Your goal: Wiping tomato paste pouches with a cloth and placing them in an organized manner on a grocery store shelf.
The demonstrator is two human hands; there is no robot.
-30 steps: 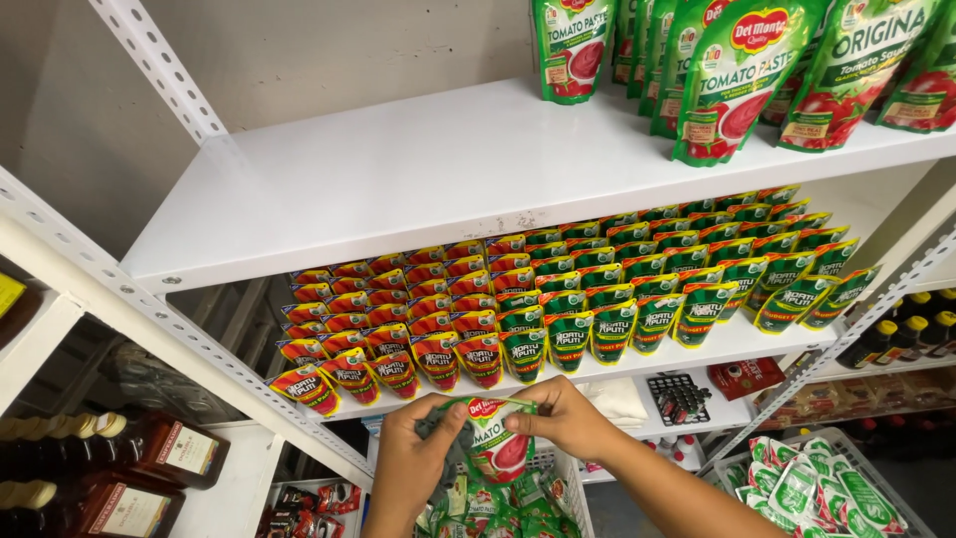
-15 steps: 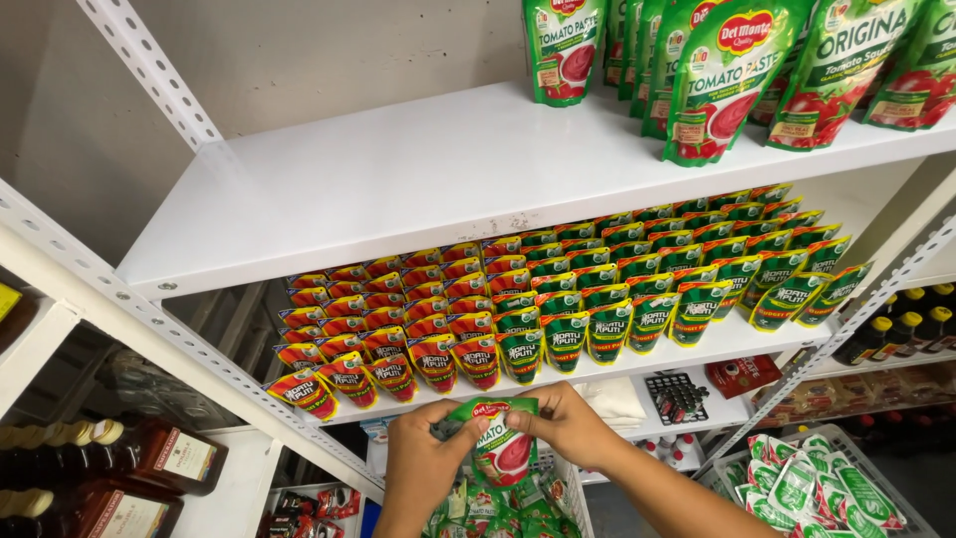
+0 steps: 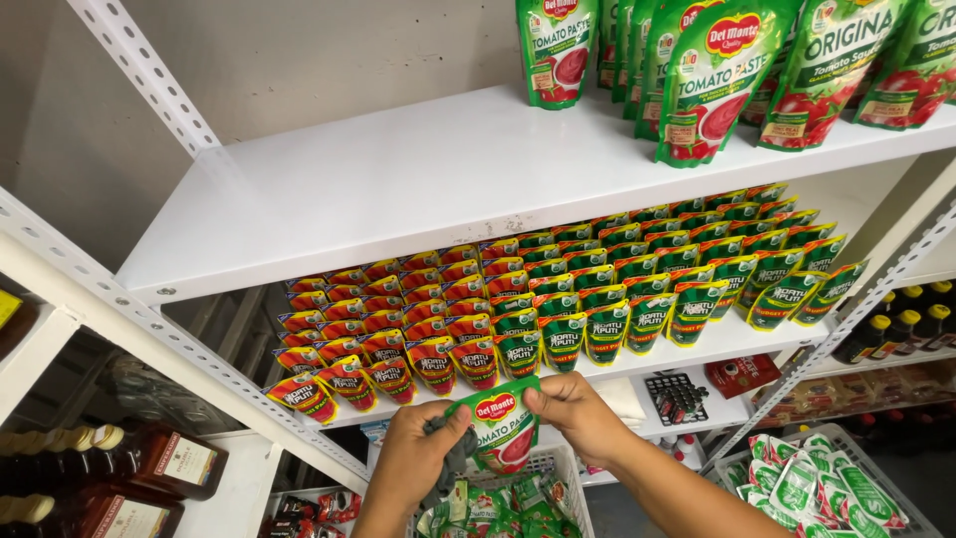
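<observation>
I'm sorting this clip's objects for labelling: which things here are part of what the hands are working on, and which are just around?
In hand:
- green pouch, held by left hand and right hand
- white basket of similar pouches below
- green pouches on the top shelf

Just around:
- red and green sachets
- brown bottles
- wire bin

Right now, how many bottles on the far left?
4 show: two dark bottles with labels, and two gold-capped ones left of them, on the lower left shelf. More may be hidden past the edge.
</observation>
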